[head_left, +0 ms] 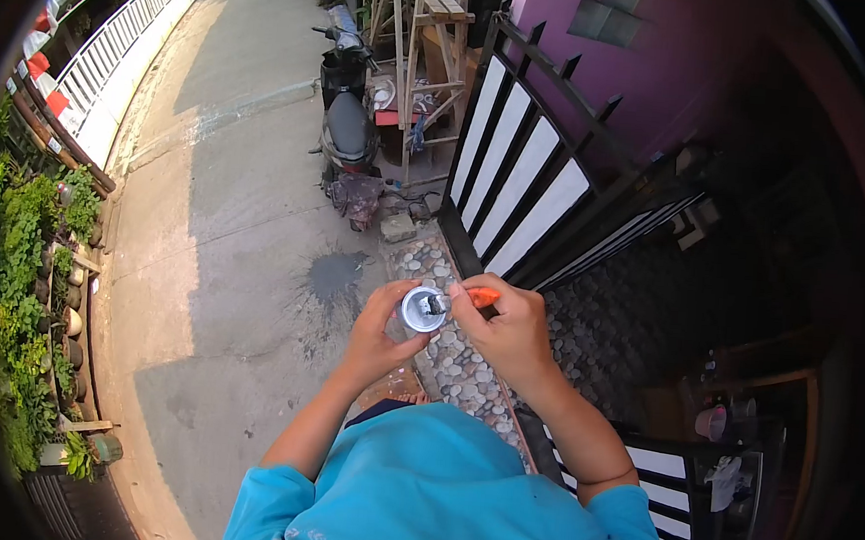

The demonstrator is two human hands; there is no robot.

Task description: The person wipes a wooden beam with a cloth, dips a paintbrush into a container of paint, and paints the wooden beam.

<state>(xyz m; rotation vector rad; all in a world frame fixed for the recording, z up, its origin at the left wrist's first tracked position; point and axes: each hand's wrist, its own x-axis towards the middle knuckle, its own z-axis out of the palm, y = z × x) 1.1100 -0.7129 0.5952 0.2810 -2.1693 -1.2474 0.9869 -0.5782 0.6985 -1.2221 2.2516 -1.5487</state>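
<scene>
My left hand (pixel 380 335) is wrapped round a small open can (pixel 411 319) with a silvery inside, held upright in front of my chest. In my right hand (pixel 506 330) I grip a paintbrush by its orange handle (pixel 483 297). The brush's dark, wet-looking head (pixel 437 304) is at the can's mouth, over its right rim. How deep the bristles reach cannot be made out. Beyond my right hand stands a black metal gate (pixel 518 191) with white panels.
A parked motorbike (pixel 350 124) and a wooden frame (pixel 416 78) stand ahead beside a purple wall (pixel 577 69). Under my hands runs a pebbled strip (pixel 470 373). A grey splatter (pixel 337 275) marks the concrete lane (pixel 244 247). Plants (pixel 16 271) line the left edge.
</scene>
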